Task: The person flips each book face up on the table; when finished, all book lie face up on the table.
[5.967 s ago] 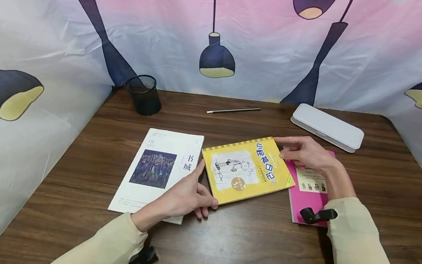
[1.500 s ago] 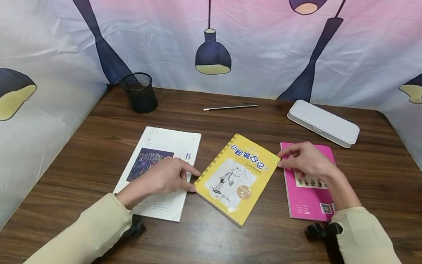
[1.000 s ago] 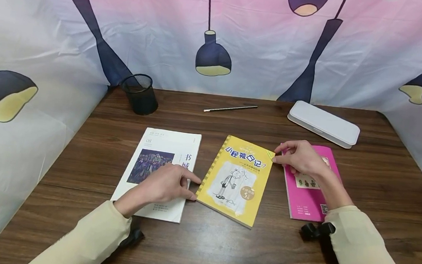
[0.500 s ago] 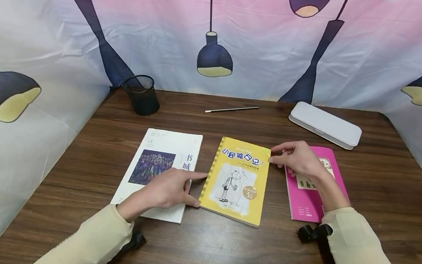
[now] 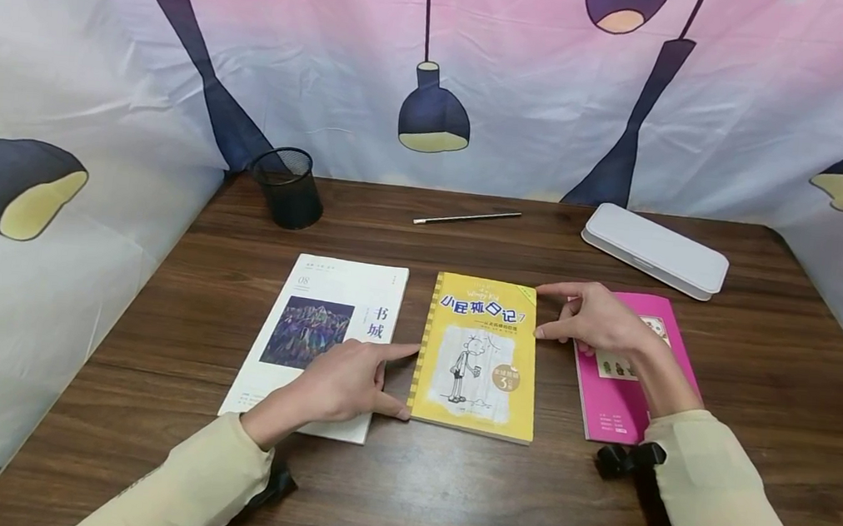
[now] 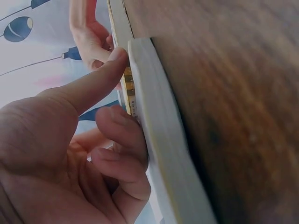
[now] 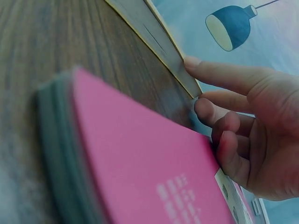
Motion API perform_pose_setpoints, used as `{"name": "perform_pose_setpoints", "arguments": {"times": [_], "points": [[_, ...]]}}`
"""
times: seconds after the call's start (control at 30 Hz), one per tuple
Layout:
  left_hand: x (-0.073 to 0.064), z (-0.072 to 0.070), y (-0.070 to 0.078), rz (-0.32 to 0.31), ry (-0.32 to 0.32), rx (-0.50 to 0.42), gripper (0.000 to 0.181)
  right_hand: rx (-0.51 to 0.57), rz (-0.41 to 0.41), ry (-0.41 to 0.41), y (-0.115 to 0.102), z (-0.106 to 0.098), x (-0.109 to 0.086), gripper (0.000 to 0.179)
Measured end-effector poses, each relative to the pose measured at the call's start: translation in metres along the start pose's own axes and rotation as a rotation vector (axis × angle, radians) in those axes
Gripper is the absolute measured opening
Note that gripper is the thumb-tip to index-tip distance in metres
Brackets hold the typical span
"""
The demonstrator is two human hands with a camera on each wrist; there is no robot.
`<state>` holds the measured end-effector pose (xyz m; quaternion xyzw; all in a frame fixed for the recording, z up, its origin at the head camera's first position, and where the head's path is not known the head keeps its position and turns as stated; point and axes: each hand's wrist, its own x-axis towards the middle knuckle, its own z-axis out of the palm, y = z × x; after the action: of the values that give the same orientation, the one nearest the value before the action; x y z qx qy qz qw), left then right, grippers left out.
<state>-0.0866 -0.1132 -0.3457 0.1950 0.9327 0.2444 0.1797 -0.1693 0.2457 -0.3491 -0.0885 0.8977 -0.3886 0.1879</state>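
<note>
A yellow book [image 5: 475,355] with a cartoon figure lies flat at the middle of the table, nearly square to its front. My left hand [image 5: 339,381] reaches over a white book [image 5: 251,398], its index fingertip and thumb tip touching the yellow book's spine side. In the left wrist view the other fingers of that hand bend beside the white book's edge. At the yellow book's upper right edge, my right hand [image 5: 600,319] touches with index finger and thumb. Its remaining fingers curl above a pink book [image 5: 615,409], which the hand and wrist partly cover.
Behind the books a pencil [image 5: 466,218] lies on the brown wooden table [image 5: 430,506]. A black mesh pen holder [image 5: 292,197] stands at the back left, and a white case [image 5: 656,250] lies at the back right. A lamp-patterned cloth [image 5: 526,105] hangs behind.
The yellow book has turned from lying sideways to upright, squaring up between the white and pink books. My left hand has slid down its spine side, my right hand along its right edge.
</note>
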Motion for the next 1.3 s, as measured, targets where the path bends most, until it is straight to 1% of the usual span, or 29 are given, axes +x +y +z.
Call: {"name": "perform_pose_setpoints", "arguments": {"times": [0.2,0.67,1.0,1.3], "points": [[-0.0007,0.0009,0.0018,0.003,0.006,-0.001,0.087,0.013,0.002,-0.021,0.0014,-0.0007,0.0013,0.081],[-0.0007,0.0029,0.0067,-0.036,0.014,0.007,0.088,-0.021,-0.011,-0.055,-0.0007,-0.0051,0.0037,0.083],[0.0004,0.0029,0.0065,-0.017,0.023,0.016,0.089,-0.036,-0.004,-0.07,0.0004,-0.0077,0.0044,0.088],[-0.0001,0.0031,0.0057,-0.022,0.023,0.018,0.09,-0.022,0.007,-0.078,-0.0008,-0.0063,0.0067,0.089]]}}
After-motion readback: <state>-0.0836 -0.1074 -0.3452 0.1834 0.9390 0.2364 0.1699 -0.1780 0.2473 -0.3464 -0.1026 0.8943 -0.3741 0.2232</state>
